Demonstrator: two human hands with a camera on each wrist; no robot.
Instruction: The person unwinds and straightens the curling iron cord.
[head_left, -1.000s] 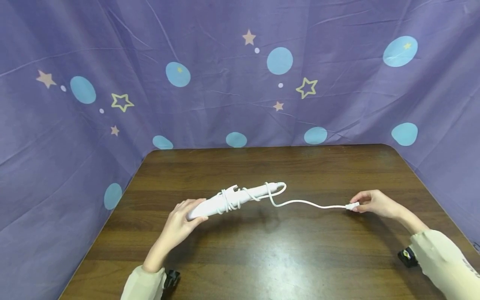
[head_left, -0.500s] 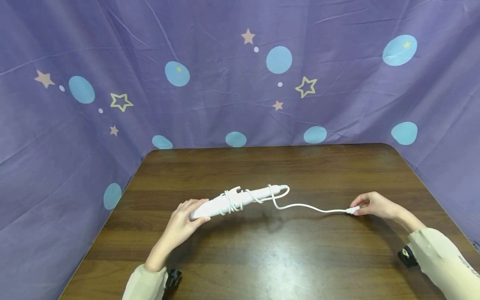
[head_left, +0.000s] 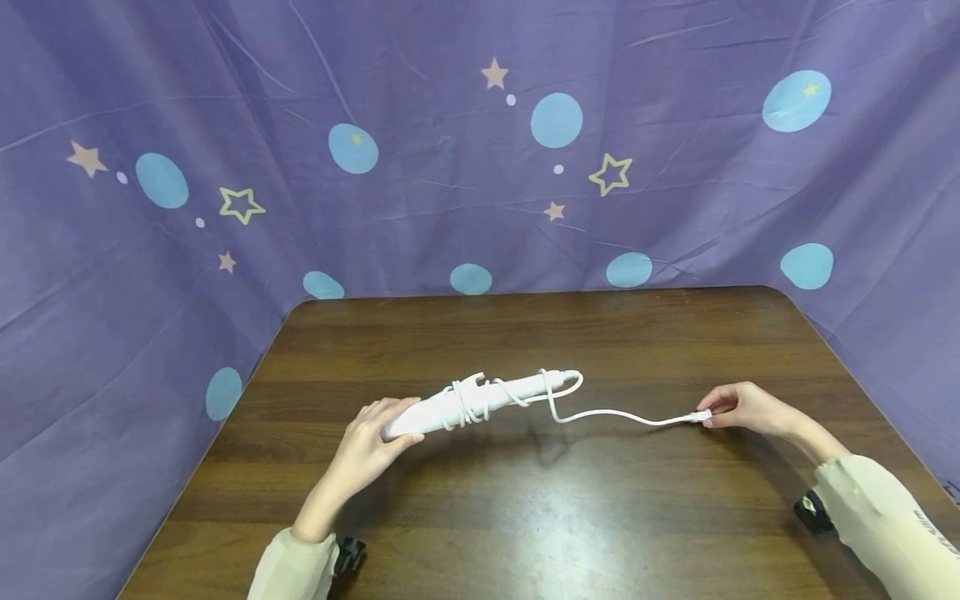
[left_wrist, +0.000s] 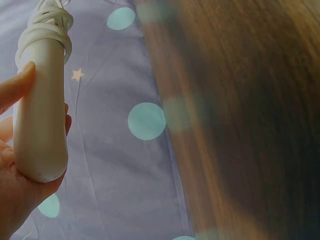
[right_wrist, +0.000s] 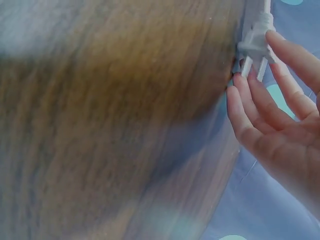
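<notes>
Above the tabletop [head_left: 637, 500], the left hand [head_left: 363, 437] has its fingers clamped on the wand [head_left: 442, 407]; over the tabletop's right part, the right hand's [head_left: 753, 408] fingers pinch the plug [head_left: 701, 416]. Gentle tension should best keep the cord [head_left: 611, 412] unknotted.

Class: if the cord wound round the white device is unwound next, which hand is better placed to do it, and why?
Probably the right hand: it pinches the plug at the end of the cord, while the left hand grips the white device and could steady it.
</notes>
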